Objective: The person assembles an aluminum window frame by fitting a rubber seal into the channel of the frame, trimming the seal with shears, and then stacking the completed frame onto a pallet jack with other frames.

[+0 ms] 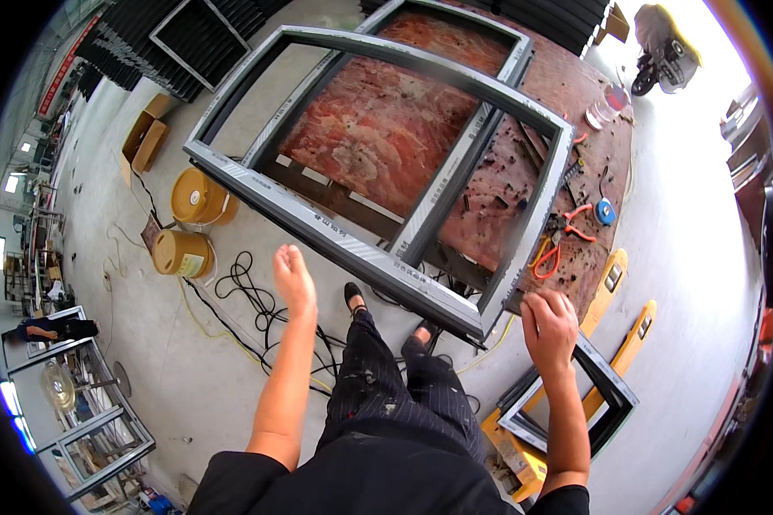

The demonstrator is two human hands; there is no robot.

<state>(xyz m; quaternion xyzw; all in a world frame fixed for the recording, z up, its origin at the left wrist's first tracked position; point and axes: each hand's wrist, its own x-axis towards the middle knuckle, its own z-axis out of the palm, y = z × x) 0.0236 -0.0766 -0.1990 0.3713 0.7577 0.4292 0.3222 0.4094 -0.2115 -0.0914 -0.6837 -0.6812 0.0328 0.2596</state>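
A large window frame (313, 219), silver-grey with black edges and a crossbar, lies over the worktable with its near edge jutting toward me. Another grey frame (514, 64) is under it. My left hand (294, 281) hangs in the air short of the frame's near edge, its fingers stretched out and nothing in it. To the right of the frame's near right corner, by the table edge, is my right hand (550, 324). Its fingers are curled in, and what they hold, if anything, is hidden. On the table nearby lie orange-handled pliers (567, 225) and a blue tape measure (605, 212).
The red-brown worktable (567, 86) carries small black bits and a clear plastic container (605, 105). Yellow buckets (180, 254) stand left. Black cables (253, 296) lie by my feet. A yellow pallet jack (605, 287) with small frames (614, 390) is at right.
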